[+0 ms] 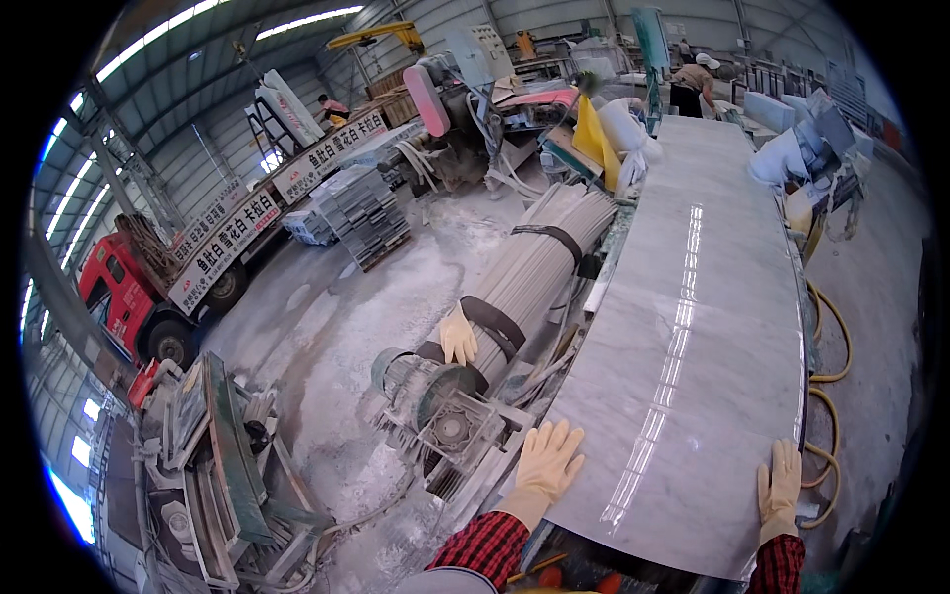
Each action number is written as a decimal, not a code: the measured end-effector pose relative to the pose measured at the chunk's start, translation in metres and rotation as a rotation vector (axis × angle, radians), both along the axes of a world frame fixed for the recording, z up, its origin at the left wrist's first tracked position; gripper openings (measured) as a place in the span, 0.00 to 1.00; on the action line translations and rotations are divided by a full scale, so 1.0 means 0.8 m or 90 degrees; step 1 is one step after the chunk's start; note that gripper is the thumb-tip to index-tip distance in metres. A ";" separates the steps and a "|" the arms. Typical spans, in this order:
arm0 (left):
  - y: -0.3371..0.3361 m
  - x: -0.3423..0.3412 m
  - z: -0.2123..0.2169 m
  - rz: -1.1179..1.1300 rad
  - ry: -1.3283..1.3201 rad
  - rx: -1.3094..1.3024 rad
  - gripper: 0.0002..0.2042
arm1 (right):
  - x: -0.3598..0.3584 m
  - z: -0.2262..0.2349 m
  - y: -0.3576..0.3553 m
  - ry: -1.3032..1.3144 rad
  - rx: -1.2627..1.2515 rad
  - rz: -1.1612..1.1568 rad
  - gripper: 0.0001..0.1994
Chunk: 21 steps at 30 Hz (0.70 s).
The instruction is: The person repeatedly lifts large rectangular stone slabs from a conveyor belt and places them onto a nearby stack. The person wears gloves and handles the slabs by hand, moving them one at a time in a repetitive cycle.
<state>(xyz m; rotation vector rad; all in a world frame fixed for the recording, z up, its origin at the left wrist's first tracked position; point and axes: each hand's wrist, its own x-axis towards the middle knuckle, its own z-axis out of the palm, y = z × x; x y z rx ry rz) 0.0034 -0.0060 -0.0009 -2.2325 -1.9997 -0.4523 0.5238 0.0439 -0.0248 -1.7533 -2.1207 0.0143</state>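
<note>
I am pressing my left hand (547, 461) flat on the near left corner of a big polished grey stone slab (693, 327), fingers spread and pointing away from me, gripping nothing. My right hand (780, 485) is lying on the near right edge of the same slab, fingers straight and close together, palm down, also holding nothing. Both hands are wearing pale rubber gloves, and red checked sleeves are showing at my wrists.

The slab is stretching away from me in a long strip, its glossy face reflecting a line of ceiling lights. Just to its left a bundle of long pale rods (539, 272) is lying, bound with dark straps, and a spare pale glove (457, 337) is resting on one strap. In front of the bundle, near my left hand, a dusty motor with a gear housing (440, 416) is sitting. Yellow hoses (831, 396) are curling on the floor just beside the slab's right edge.

Farther left, across the dusty floor, a red truck (134, 297) is standing with a pallet of stacked grey tiles (361, 213) near it. At the far end of the slab, a person in a white cap (693, 84) is working.
</note>
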 end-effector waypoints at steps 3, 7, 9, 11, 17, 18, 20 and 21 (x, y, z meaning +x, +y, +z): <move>-0.002 0.000 0.002 -0.003 -0.015 0.014 0.27 | -0.002 0.001 0.005 0.018 0.002 -0.008 0.30; -0.001 0.003 0.007 -0.014 -0.041 0.009 0.27 | 0.009 -0.011 0.004 0.000 0.043 0.006 0.30; -0.002 0.003 0.008 -0.020 -0.053 0.014 0.27 | 0.005 -0.014 -0.007 -0.013 0.032 -0.034 0.29; -0.004 0.003 0.006 -0.022 -0.060 0.027 0.26 | 0.002 -0.023 -0.019 -0.029 0.054 -0.058 0.28; -0.006 -0.002 -0.004 -0.017 -0.067 0.104 0.25 | -0.009 -0.030 -0.107 -0.028 0.064 -0.058 0.29; -0.007 -0.003 -0.006 -0.016 -0.069 0.106 0.25 | -0.011 -0.031 -0.125 -0.027 0.066 -0.057 0.29; -0.005 -0.002 -0.010 -0.019 -0.077 0.110 0.25 | -0.013 -0.034 -0.162 -0.025 0.044 -0.084 0.30; -0.004 -0.002 -0.013 -0.019 -0.079 0.113 0.25 | -0.014 -0.036 -0.179 -0.025 0.045 -0.092 0.30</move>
